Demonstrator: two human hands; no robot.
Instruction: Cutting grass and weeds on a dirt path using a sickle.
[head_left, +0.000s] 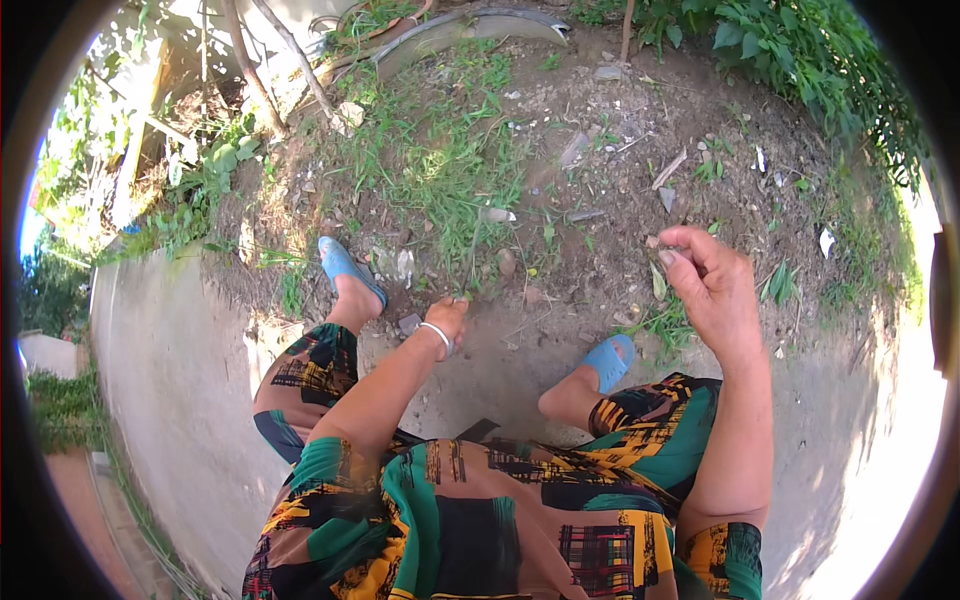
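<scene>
My left hand (448, 322), with a pale bangle (439, 335) at the wrist, is low over the soil between my feet. Its fingers are closed around the near end of a thin dark rod (473, 251), which points forward into the grass (450, 180); the grip hides what kind of tool or stick it is. Farther right, my right hand (709, 281) is raised above the ground. Its thumb and forefinger pinch what looks like a small brown chip (651, 241), too small to name. Below the fingertips lies a pale leaf (658, 283).
Blue slippers are on my left foot (346, 266) and right foot (609, 361). Stones, white scraps (826, 242) and weeds dot the soil (750, 202). A curved edging piece (469, 26) stands at the back. Leafy bushes (810, 60) hang far right; concrete (165, 337) stretches left.
</scene>
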